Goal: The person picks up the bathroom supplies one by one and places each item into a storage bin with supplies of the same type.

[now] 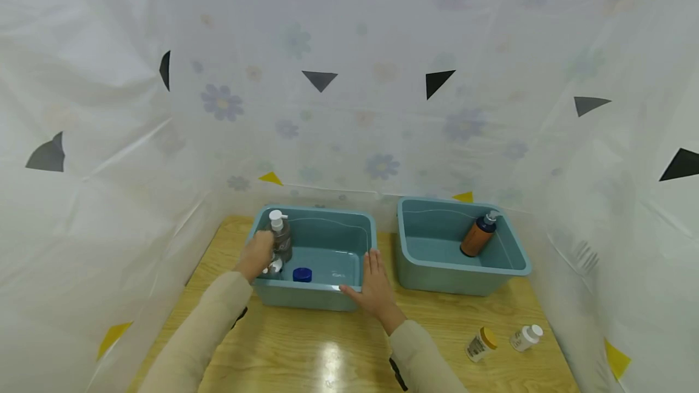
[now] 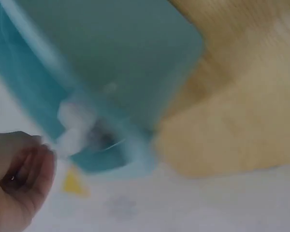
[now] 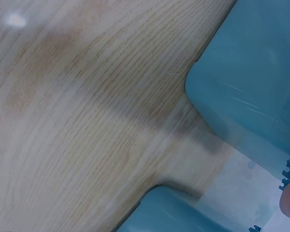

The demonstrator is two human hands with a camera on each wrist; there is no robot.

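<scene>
hovering seemingly beside the pump bottle (image 1: 283,239), left hand (image 1: 256,255)

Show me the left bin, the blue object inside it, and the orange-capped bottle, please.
Left bin (image 1: 306,299), head view, front wall.
Blue object (image 1: 302,275), head view, middle.
Orange-capped bottle (image 1: 479,347), head view, label.

From above, the head camera looks forward and down, wide across the table (image 1: 289,353), left teal tub (image 1: 308,298) and right teal tub (image 1: 448,278). The left-wrist camera sits close and tilted, the left hand (image 2: 20,182) at eight o'clock; the right-wrist camera faces down nearby, tubs at two and six. All three share the left teal tub and table.
</scene>
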